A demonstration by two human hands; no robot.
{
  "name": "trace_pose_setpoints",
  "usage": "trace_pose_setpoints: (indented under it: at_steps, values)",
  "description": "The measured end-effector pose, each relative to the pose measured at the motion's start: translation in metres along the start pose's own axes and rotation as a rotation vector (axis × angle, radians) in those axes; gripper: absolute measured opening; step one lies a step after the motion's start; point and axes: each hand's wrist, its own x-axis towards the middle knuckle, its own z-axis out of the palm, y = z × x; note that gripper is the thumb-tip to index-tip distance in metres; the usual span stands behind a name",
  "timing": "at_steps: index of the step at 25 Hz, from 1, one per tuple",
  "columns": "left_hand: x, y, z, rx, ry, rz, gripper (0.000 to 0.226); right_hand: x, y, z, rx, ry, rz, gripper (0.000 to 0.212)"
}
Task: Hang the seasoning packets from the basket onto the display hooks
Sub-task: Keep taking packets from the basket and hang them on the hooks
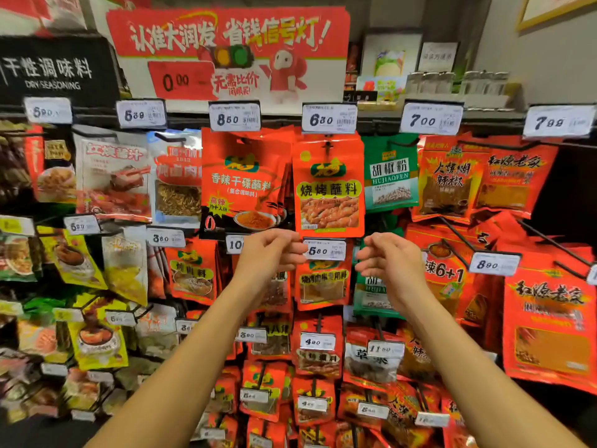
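Far left, a black sign [51,71] reads "DRY SEASONING". Next, the red banner [226,53] shows "0.00". Below the tag marked 8.50 [235,117] hangs a red packet [240,185]. My left hand [271,252] is raised with fingers loosely curled, holding nothing, just below the orange seasoning packet [329,189] hanging on its hook [328,147] under the 6.80 tag [329,119]. My right hand [387,258], likewise loosely curled and holding nothing, is near a green packet [389,174] labelled "HUJIAOFEN".

Grey wall [533,43] behind store shelving [452,101]
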Motion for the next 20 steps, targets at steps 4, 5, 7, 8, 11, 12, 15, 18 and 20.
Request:
trace_pose_setpoints:
  at_steps: [4,5,7,8,11,12,15,18,20]
  values:
    - [-0.026,-0.068,-0.012,-0.004,0.029,-0.181,0.025,-0.03,0.062,-0.014,-0.09,-0.038,0.167,0.025]
    - [-0.035,-0.09,-0.015,-0.004,0.044,-0.248,0.025,-0.039,0.083,-0.018,-0.116,-0.038,0.226,0.026]
    - [-0.056,-0.135,-0.02,-0.009,0.079,-0.398,0.024,-0.06,0.13,-0.026,-0.172,-0.037,0.367,0.026]
    - [-0.067,-0.16,-0.023,-0.019,0.093,-0.468,0.023,-0.071,0.155,-0.03,-0.191,-0.039,0.438,0.025]
    - [-0.101,-0.235,-0.028,-0.054,0.098,-0.689,0.022,-0.107,0.233,-0.04,-0.241,-0.024,0.644,0.022]
    - [-0.114,-0.257,-0.029,-0.067,0.105,-0.761,0.021,-0.12,0.257,-0.043,-0.266,-0.013,0.716,0.023]
    - [-0.174,-0.354,-0.032,-0.068,0.191,-1.03,0.019,-0.182,0.357,-0.056,-0.332,0.007,0.982,0.021]
    - [-0.248,-0.466,-0.039,-0.104,0.235,-1.298,0.016,-0.257,0.473,-0.069,-0.36,0.056,1.244,0.016]
    - [-0.279,-0.525,-0.042,-0.084,0.237,-1.412,0.018,-0.294,0.535,-0.074,-0.365,0.051,1.38,0.02]
